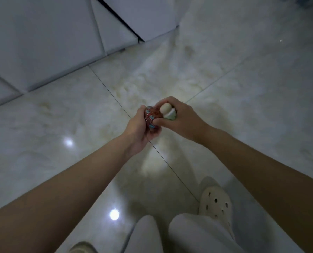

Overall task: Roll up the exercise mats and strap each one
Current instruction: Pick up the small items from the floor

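Note:
Both my hands meet in front of me above the floor. My left hand (140,128) grips a red roll with a blue flower pattern (152,116), seen end-on. My right hand (183,118) holds a pale cream and light green roll (167,111), its fingers curled over the top and its thumb touching the red roll. The two rolls touch side by side. What the rolls are made of cannot be told, and no flat mat or strap is in view.
A glossy pale marble floor (243,97) with dark tile joints spreads all around. White cabinet fronts (42,42) stand at the upper left. My legs in light trousers and a cream perforated clog (216,203) show at the bottom.

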